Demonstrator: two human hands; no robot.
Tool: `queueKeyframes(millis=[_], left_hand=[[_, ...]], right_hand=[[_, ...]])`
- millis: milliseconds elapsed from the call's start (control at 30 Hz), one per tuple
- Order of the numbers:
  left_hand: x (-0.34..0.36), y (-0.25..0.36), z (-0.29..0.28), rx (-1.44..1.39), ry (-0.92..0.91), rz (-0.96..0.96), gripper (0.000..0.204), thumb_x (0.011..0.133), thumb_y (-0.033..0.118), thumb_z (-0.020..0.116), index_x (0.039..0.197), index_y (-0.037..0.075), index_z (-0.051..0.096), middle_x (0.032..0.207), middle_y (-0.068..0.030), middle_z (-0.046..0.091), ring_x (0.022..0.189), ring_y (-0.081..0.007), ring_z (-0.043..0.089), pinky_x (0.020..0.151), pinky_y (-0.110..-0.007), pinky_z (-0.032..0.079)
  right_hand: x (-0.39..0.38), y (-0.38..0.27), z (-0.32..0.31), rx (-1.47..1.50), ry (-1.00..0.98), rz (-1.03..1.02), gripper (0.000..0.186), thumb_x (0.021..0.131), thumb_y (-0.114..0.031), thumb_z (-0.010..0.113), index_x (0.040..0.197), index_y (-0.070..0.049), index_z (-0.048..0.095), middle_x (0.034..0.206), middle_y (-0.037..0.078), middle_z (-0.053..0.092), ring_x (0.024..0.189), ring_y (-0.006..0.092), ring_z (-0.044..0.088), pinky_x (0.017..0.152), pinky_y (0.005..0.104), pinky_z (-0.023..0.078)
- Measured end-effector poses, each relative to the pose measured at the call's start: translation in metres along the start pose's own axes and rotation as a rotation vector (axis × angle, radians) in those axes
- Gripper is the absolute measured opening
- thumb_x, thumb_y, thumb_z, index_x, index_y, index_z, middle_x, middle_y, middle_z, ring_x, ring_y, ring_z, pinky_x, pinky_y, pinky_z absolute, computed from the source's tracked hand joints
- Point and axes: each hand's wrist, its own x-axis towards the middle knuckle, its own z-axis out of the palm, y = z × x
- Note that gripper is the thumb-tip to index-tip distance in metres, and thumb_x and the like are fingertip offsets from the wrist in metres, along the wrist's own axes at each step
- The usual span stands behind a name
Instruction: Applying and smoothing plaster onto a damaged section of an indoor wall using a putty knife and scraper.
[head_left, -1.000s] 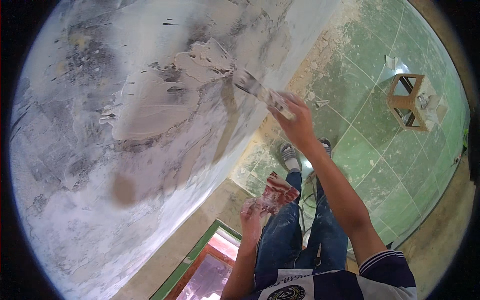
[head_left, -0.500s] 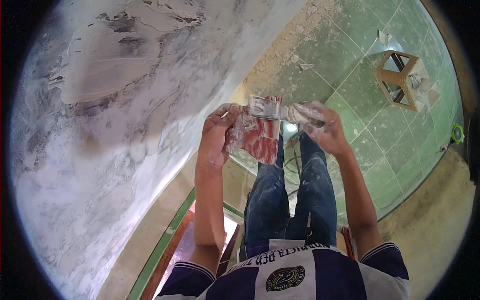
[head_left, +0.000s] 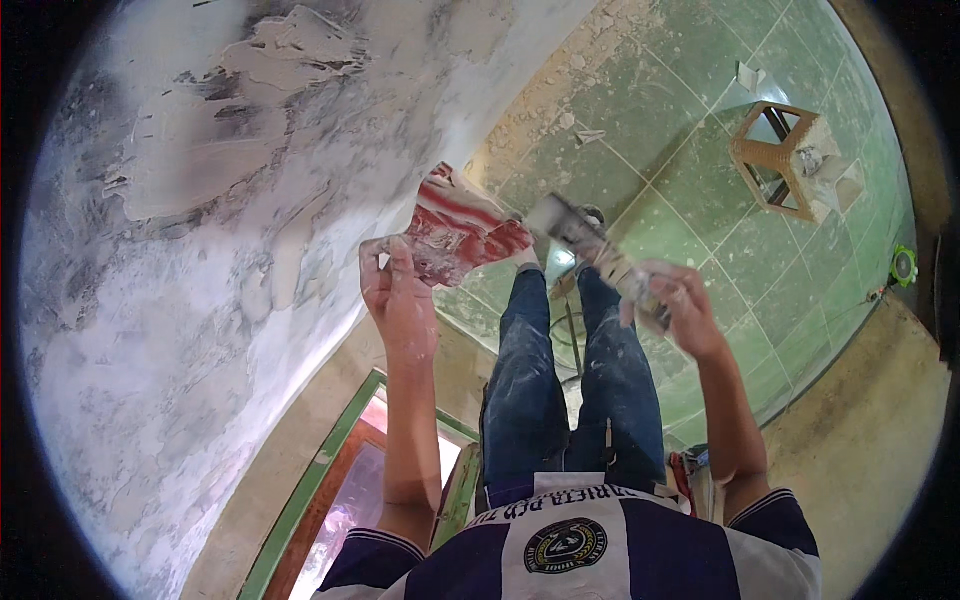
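Observation:
My left hand (head_left: 395, 285) grips a red and white plate (head_left: 460, 225) smeared with plaster, held near the wall. My right hand (head_left: 675, 305) is closed round the handle of a putty knife (head_left: 580, 230), blurred, its blade angled up and leftward beside the plate and apart from it. The wall (head_left: 180, 280) at the left is mottled grey and white, with a thick patch of pale plaster (head_left: 285, 60) higher up.
Far below is a green tiled floor (head_left: 760, 230) strewn with pale rubble (head_left: 570, 90) along the wall. A wooden stool-like frame (head_left: 770, 160) stands at the right, with a small green round object (head_left: 903, 265) beyond it. A green-framed opening (head_left: 330, 450) lies at lower left.
The putty knife has come down from the wall, crossed the plate, and now sits to its right. My left hand has moved up, then leftward toward the wall with the plate.

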Motion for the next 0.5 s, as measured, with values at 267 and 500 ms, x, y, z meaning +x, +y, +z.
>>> queueKeyframes(millis=[267, 500], left_hand=[[-0.020, -0.028, 0.008, 0.424, -0.166, 0.531, 0.009, 0.100, 0.010, 0.051, 0.105, 0.003, 0.048, 0.097, -0.0159, 0.062, 0.096, -0.0302, 0.067, 0.098, -0.054, 0.049], [-0.001, -0.029, -0.017, 0.605, -0.380, 0.792, 0.025, 0.089, -0.009, 0.056, 0.107, 0.007, 0.063, 0.106, -0.0180, 0.070, 0.104, -0.0361, 0.068, 0.107, -0.059, 0.037]], right_hand=[[-0.008, -0.020, 0.041, 0.473, -0.046, 0.422, 0.037, 0.101, -0.026, 0.038, 0.117, 0.002, 0.056, 0.073, 0.011, 0.059, 0.041, 0.0095, 0.040, 0.037, 0.0239, 0.030], [-0.004, -0.060, 0.046, 0.404, -0.091, 0.346, 0.032, 0.104, -0.024, 0.038, 0.112, 0.001, 0.056, 0.075, 0.010, 0.061, 0.043, 0.0056, 0.038, 0.037, 0.0220, 0.027]])
